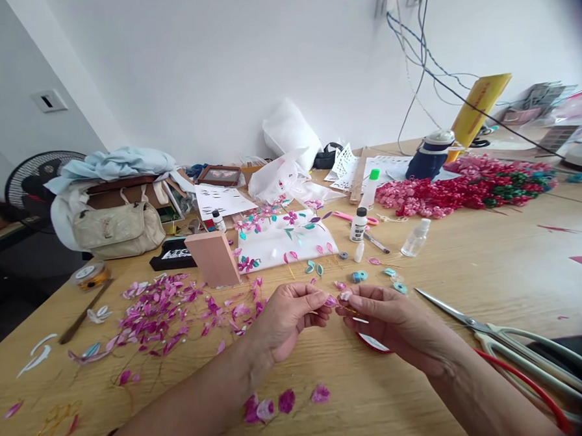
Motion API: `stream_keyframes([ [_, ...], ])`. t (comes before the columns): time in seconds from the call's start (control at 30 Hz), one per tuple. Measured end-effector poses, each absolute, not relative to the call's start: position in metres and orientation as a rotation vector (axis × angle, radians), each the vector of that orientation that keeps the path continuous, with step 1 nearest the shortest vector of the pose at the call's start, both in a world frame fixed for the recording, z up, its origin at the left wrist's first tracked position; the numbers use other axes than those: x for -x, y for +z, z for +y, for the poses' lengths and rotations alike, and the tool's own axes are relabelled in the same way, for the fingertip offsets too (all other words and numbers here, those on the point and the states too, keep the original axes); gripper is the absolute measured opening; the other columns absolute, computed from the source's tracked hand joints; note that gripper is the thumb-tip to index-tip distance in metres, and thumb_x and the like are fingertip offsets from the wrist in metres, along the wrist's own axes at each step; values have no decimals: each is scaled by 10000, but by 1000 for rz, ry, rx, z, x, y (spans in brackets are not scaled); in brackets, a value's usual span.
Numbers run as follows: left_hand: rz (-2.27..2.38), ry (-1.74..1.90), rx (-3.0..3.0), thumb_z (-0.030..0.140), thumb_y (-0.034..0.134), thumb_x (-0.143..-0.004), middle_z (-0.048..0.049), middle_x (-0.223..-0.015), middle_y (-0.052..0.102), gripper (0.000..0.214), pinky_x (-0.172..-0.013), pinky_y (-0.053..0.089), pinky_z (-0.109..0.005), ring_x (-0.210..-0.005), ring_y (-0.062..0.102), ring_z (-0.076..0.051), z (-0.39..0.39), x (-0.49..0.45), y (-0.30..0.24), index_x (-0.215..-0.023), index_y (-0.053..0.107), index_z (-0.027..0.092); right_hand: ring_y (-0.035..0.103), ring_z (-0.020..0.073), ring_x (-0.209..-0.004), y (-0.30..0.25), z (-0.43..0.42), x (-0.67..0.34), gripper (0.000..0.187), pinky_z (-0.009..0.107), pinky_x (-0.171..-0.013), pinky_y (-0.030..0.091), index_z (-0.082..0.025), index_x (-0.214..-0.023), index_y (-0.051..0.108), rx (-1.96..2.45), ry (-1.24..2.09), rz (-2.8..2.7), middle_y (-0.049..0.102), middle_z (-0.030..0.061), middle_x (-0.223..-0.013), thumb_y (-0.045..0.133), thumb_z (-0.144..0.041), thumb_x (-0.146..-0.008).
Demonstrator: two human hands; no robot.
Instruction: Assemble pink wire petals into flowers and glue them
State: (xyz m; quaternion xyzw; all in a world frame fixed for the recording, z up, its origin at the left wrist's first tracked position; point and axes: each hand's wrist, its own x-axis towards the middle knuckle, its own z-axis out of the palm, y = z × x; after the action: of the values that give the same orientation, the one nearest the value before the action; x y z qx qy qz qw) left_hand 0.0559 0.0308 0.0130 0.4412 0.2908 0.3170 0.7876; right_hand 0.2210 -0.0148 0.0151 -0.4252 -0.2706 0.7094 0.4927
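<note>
Near the middle of the table, my left hand (296, 314) pinches a small pink petal (330, 301) between thumb and fingers. Facing it, my right hand (384, 309) is closed on a pale pink petal (345, 296), with a thin golden wire running by the fingertips. The two petals almost meet; whether they touch I cannot tell. Under the right hand shows part of a red-rimmed round object (374, 344). Several loose magenta petals (287, 401) lie in front of my hands, and a big pile of petals (166, 309) spreads to the left.
Large scissors (477, 325) lie open at the right. Behind my hands are a white sheet with flower sprays (282, 241), a pink block (212, 258), a black-capped bottle (358, 225) and a clear bottle (416, 239). Red and pink flower bunches (436, 191) fill the back right.
</note>
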Motion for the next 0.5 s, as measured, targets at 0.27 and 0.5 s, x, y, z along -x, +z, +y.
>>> stream_keyframes([
  [0.27,647,651,-937,280,691,-646,-19,-633,570,191,-576,355,-218,-569,496,-75,27,-57,16,-635,617,105,507,79,-543,1,-13,-231,232,205,-564,403,-149,-598,642,1176,1542,-706,599,-15,-576,785,-322,-540],
  [0.5,636,654,-948,248,669,-672,-18,-641,564,157,-577,351,-222,-575,493,-74,25,-61,10,-657,620,99,543,135,-627,10,-19,-226,332,264,-652,418,-151,-613,643,1319,1468,-884,615,14,-632,735,-462,-546],
])
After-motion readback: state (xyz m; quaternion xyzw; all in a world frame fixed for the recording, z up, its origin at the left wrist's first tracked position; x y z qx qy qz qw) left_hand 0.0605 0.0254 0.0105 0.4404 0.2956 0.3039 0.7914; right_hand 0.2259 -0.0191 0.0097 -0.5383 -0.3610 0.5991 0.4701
